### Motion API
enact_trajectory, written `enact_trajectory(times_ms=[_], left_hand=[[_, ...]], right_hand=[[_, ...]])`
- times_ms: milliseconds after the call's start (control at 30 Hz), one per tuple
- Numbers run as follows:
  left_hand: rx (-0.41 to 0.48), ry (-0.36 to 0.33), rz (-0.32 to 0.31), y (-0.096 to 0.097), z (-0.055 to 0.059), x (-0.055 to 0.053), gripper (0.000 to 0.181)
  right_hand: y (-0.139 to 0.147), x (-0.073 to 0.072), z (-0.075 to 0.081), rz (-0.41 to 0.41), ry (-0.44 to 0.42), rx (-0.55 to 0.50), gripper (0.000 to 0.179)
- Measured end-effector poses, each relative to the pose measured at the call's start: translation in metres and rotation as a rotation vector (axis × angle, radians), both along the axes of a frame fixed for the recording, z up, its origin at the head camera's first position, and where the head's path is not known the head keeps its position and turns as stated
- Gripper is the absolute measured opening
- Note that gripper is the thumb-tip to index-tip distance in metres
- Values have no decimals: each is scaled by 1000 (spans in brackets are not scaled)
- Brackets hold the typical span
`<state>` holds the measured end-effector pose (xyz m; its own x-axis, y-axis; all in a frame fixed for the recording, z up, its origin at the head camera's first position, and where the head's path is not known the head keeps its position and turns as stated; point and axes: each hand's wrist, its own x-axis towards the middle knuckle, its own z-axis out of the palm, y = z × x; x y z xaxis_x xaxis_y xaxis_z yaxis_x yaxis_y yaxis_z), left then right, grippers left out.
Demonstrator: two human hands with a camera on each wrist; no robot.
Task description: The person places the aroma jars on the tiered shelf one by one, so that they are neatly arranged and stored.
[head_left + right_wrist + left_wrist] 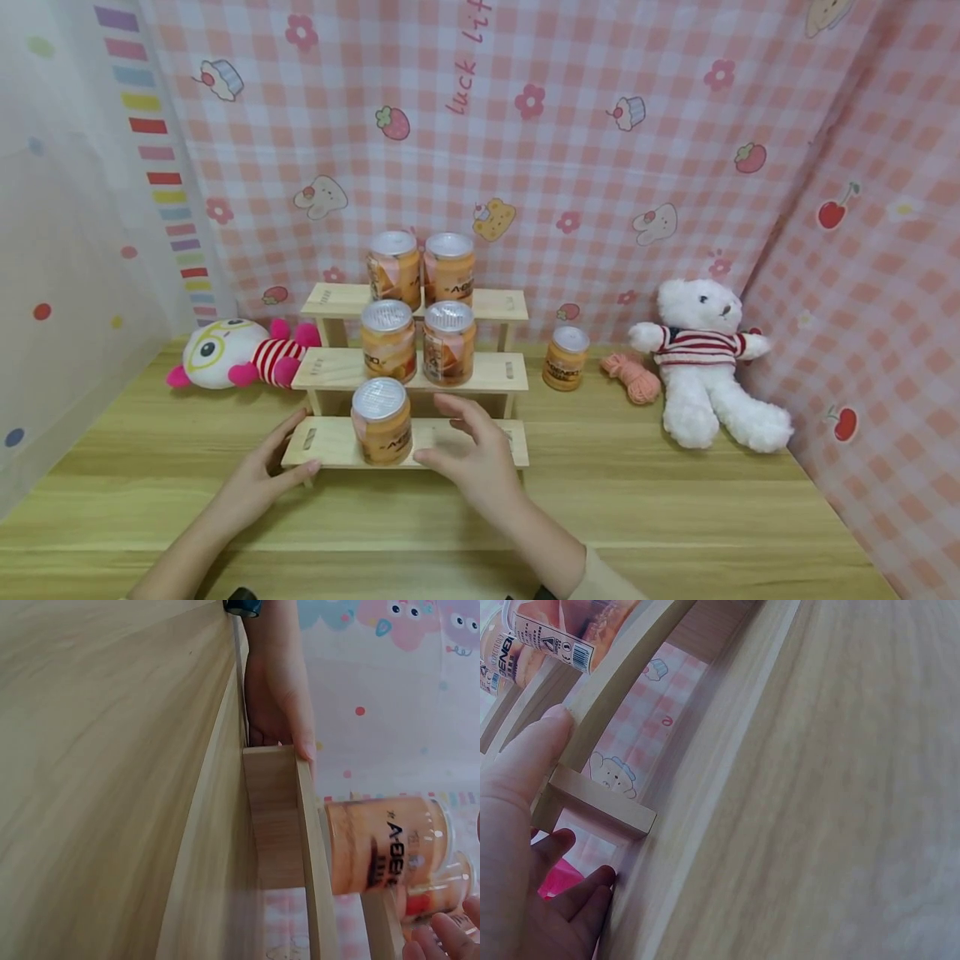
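Note:
A three-tier wooden display shelf [330, 442] stands on the table. My left hand [258, 471] grips the left end of its lowest tier; in the left wrist view the thumb [536, 750] lies against the board, with the other fingers below, beside the leg. One orange jar [384, 425] with a silver lid stands upright on that tier. Just right of it is my right hand [483, 467], fingers loosely bent and nothing in them. Two like jars stand on the middle tier, including one jar [448, 346] on the right. The top tier holds two more, one a jar [450, 271].
Right of the shelf, another orange jar [566, 360] stands on the table [637, 517]. Beyond it are a pink yarn skein [632, 379] and a white teddy bear [705, 358]. A pink-and-white plush toy [240, 354] lies at the left, near the shelf. A checked curtain [562, 158] hangs behind.

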<state>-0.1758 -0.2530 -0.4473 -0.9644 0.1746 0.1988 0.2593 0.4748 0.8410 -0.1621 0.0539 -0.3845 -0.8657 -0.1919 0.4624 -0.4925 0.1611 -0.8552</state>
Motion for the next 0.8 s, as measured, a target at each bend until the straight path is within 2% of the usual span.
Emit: enact_trajectory(times_ms=[200, 233, 367, 633, 800], left_hand=[[-6, -13, 6, 0, 2, 1, 77], [-8, -14, 6, 0, 2, 1, 77], [-24, -12, 9, 0, 2, 1, 77], [-17, -13, 8, 0, 1, 1, 77], [-10, -13, 8, 0, -1, 1, 77]], right_hand=[[21, 4, 2, 1, -24, 1, 60], [25, 1, -2, 7, -29, -3, 60], [39, 0, -2, 19, -30, -30, 60], [63, -5, 3, -56, 36, -24, 60], [78, -12, 4, -104, 121, 20, 58]])
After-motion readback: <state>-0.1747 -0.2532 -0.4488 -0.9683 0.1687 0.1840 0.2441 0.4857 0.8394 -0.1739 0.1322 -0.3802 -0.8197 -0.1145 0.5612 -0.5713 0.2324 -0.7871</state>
